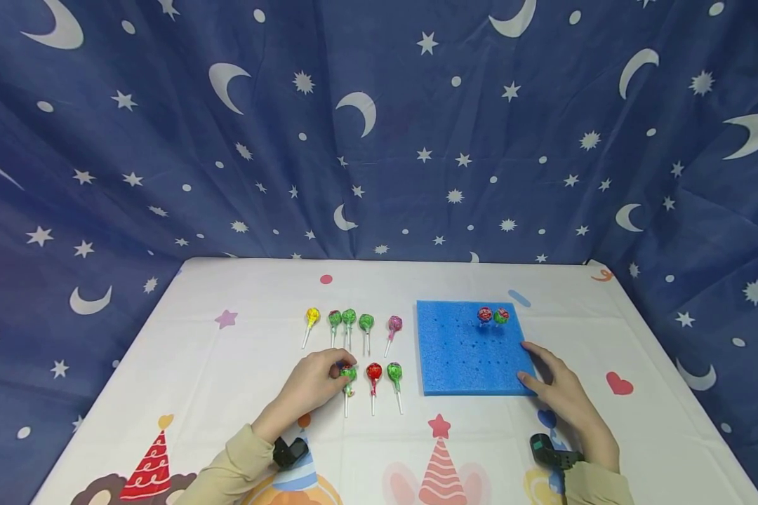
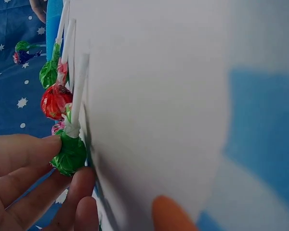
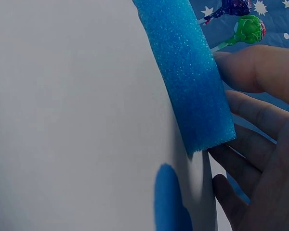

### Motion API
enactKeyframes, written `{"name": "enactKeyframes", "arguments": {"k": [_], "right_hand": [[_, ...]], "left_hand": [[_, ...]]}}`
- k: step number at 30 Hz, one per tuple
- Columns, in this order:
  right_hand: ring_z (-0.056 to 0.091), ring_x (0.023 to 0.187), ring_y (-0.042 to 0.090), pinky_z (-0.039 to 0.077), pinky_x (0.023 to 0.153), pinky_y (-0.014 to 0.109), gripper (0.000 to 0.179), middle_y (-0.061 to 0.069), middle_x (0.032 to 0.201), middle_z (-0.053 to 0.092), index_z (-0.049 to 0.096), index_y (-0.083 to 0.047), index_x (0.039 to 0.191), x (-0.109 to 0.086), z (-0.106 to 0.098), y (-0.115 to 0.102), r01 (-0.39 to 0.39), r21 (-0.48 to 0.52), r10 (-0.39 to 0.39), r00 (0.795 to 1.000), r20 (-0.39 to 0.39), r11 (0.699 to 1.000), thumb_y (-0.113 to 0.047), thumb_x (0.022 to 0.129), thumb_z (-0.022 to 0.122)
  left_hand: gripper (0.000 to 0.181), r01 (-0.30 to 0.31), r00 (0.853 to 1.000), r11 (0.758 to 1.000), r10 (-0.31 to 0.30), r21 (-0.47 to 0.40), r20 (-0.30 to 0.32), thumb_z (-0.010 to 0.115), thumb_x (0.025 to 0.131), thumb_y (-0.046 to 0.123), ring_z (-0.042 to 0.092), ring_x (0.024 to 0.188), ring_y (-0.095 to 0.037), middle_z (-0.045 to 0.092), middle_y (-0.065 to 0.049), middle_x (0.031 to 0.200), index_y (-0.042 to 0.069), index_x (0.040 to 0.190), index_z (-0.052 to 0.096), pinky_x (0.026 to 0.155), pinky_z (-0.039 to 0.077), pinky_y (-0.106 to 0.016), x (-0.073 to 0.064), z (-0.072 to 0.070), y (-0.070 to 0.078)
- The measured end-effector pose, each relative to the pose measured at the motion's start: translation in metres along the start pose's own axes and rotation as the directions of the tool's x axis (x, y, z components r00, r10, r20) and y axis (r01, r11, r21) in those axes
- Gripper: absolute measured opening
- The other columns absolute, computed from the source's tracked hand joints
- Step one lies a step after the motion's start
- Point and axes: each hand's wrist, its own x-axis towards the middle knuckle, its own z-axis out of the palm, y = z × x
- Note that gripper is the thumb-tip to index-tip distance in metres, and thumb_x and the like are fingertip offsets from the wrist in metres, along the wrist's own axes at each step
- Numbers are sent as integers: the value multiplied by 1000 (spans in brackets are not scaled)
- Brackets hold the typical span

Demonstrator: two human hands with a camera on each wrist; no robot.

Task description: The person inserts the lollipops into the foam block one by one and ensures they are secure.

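My left hand (image 1: pixel 318 379) pinches the wrapped head of a green lollipop (image 2: pixel 71 153) between thumb and fingers. Its white stick points toward the table's front edge in the head view. To the right of that hand lie a red lollipop (image 1: pixel 374 372) and another green lollipop (image 1: pixel 394 372). My right hand (image 1: pixel 559 386) rests at the right edge of a blue foam board (image 1: pixel 442 351), its fingers loosely extended and touching the side. Two lollipops stand upright in the board near its far right corner: a red-wrapped lollipop (image 1: pixel 484 315) and a green-and-red lollipop (image 1: pixel 501 316).
Behind the left hand lies a row with a yellow lollipop (image 1: pixel 312 315), several green lollipops (image 1: pixel 349 317) and a purple lollipop (image 1: pixel 394 323). Small holes dot the foam board. A white patterned cloth (image 1: pixel 259 351) covers the table, with a starry blue curtain (image 1: pixel 404 126) behind.
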Motion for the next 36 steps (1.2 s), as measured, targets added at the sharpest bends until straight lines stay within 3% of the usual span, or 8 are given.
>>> {"name": "enactKeyframes", "arguments": {"k": [13, 25, 36], "right_hand": [[17, 140, 55, 19, 105, 75, 70, 28, 155, 23, 29, -14, 150, -1, -1, -1, 25, 3, -25, 1000, -5, 1000, -41, 92, 60], [17, 140, 55, 19, 104, 75, 70, 28, 155, 22, 30, -15, 150, -1, -2, 1, 30, 17, -30, 1000, -4, 999, -41, 92, 59], [17, 140, 55, 18, 105, 75, 71, 28, 155, 22, 30, -15, 150, -1, -2, 1, 24, 15, -24, 1000, -3, 1000, -42, 92, 60]], "left_hand": [[19, 42, 999, 999, -42, -3, -10, 75, 78, 8, 46, 61, -5, 57, 7, 74, 15, 95, 70, 56, 35, -21, -1, -8, 7], [23, -19, 998, 1000, 18, -12, -59, 76, 77, 6, 59, 72, -5, 68, 7, 92, 16, 96, 70, 66, 45, -22, -2, -14, 19], [22, -70, 994, 997, 67, -26, -87, 73, 77, 2, 62, 76, -13, 67, 6, 94, 15, 95, 70, 66, 45, -21, 2, -15, 30]]}}
